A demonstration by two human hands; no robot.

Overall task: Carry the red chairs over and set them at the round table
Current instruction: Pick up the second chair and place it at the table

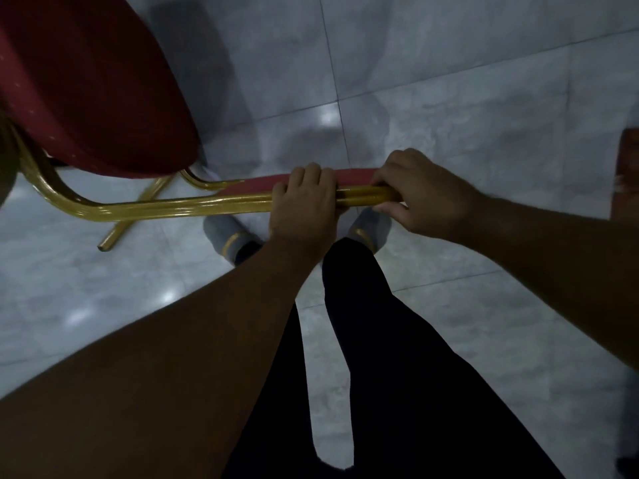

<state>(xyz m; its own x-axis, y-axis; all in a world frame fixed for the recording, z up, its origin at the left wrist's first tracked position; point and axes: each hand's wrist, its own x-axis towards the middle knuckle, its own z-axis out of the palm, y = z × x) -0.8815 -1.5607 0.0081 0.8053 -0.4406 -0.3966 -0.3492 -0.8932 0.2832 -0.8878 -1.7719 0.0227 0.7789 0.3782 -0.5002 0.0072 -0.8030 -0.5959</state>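
A red chair (93, 88) with a gold metal frame hangs tilted in front of me, its padded seat at the upper left and its backrest edge running toward the right. My left hand (304, 202) is closed around the gold top rail of the backrest. Just to its right, my right hand (418, 191) grips the same rail at its end. One gold leg tip (103, 245) is low near the floor at the left; I cannot tell if it touches. No round table is in view.
A pale grey tiled floor (449, 81) spreads all around. My dark trouser legs and grey shoes (228, 240) are directly under the chair rail. A reddish-brown wooden object (627, 174) shows at the right edge.
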